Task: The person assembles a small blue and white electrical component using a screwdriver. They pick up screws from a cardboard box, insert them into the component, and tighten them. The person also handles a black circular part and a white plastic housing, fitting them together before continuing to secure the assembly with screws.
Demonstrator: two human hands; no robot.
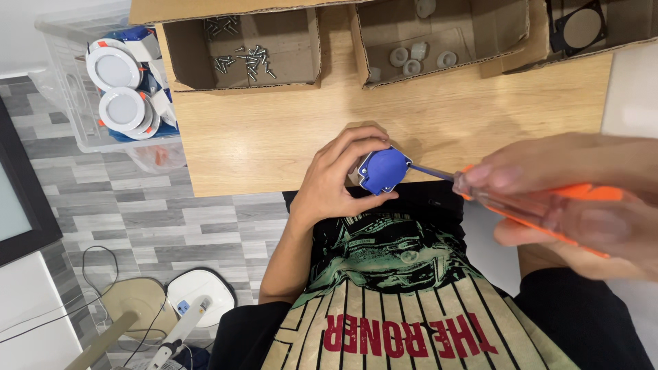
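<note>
Left hand (336, 181) fingers are clenched round a blue housing (382, 170), held at frame centre, just off the bench (288, 130) edge. Right hand (582, 199), blurred at right, is wrapped on an orange screwdriver (534, 202); tip is set against the housing's corner. Cardboard boxes w/ screws (243, 60) & round caps (418, 58) are seen along the top.

Smooth blue plastic cover (382, 170), glossy translucent orange screwdriver handle (548, 205), matt pale wood-grain table (288, 130), rough brown cardboard boxes (199, 48).
</note>
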